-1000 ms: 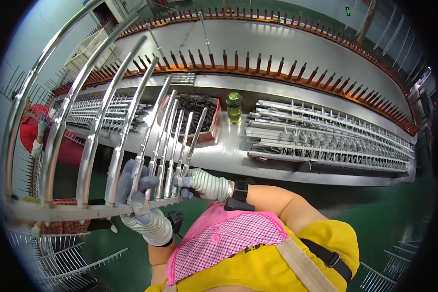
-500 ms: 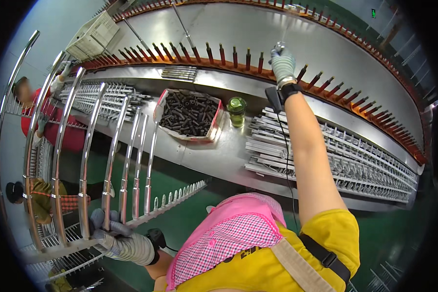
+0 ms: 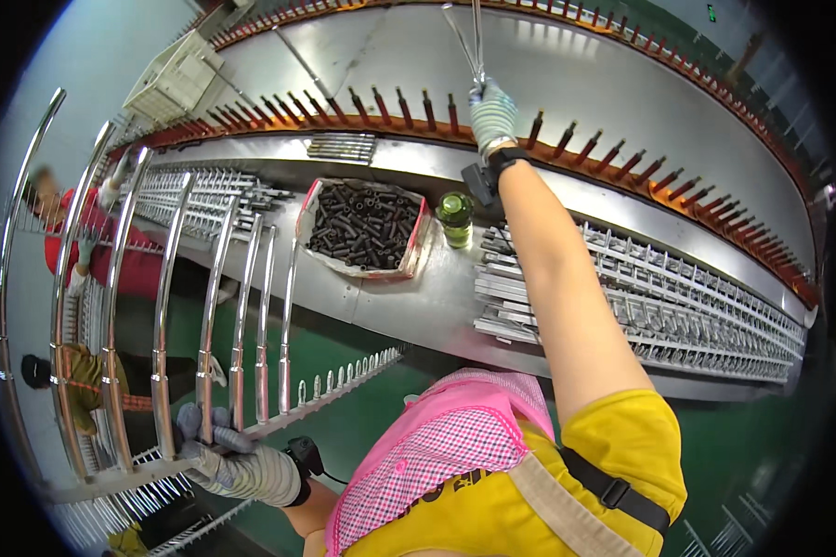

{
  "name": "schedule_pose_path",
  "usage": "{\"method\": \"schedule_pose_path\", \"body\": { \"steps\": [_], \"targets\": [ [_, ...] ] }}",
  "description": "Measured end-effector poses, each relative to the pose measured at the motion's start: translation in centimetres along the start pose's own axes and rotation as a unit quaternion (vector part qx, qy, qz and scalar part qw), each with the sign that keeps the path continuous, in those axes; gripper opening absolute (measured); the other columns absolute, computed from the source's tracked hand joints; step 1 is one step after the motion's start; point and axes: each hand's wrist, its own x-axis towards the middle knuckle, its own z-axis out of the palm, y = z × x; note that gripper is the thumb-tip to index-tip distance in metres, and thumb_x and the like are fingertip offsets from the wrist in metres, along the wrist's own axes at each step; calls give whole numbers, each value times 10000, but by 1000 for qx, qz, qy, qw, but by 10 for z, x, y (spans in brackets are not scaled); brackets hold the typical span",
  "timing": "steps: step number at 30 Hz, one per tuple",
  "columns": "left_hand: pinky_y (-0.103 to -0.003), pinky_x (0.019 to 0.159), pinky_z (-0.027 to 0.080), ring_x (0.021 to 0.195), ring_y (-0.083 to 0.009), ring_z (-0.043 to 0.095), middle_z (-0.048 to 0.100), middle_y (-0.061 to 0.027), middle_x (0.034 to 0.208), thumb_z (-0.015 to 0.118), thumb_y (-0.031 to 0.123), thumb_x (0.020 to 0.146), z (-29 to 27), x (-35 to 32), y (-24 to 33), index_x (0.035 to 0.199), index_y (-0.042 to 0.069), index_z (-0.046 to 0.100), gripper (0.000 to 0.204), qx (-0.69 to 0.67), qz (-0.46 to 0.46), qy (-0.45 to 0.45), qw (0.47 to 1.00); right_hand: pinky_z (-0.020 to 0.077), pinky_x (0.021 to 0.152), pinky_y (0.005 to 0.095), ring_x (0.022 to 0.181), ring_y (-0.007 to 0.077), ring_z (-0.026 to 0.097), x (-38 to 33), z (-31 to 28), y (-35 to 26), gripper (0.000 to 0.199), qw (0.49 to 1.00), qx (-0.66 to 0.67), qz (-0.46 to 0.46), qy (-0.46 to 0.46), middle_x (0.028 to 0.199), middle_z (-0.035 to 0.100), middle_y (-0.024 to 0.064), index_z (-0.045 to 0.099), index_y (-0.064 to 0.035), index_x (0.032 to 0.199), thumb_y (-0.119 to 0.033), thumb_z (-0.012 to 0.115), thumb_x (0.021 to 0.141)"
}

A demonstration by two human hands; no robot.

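My left hand (image 3: 237, 459), in a grey-and-white glove, is wrapped round the lower bar of a long metal rack (image 3: 330, 385) at the left. Several shiny chrome tubes (image 3: 163, 343) stand up from the rack, close by my fingers. Stretched far forward, my gloved right hand (image 3: 493, 116) is closed on the near ends of two slim chrome tubes (image 3: 464, 42), which spread apart as they point away from me. That hand is over the row of red-brown pegs (image 3: 567, 137) along the conveyor; its fingertips are partly hidden.
A lined box of black sleeves (image 3: 362, 227) and a green bottle (image 3: 454, 221) stand on the metal bench (image 3: 409, 311). Stacked racks (image 3: 678, 306) lie at the right. A cream crate (image 3: 172, 79) is at the far left. Two people (image 3: 93, 246) work at the left.
My right hand has moved left along the pegs, and two tubes now show clearly in it. The pegs have shifted in the picture. My left hand keeps its hold on the rack.
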Motion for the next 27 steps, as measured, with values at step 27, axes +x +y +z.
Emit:
{"method": "schedule_pose_path", "body": {
  "steps": [27],
  "targets": [
    [-116, 436, 285, 534, -57, 385, 492, -54, 777, 501, 269, 819, -32, -17, 12, 940, -32, 525, 325, -41, 22, 52, 998, 462, 625, 412, 714, 358, 588, 21, -57, 115, 299, 998, -28, 45, -19, 769, 598, 213, 565, -37, 928, -292, 489, 793]
  ]
}}
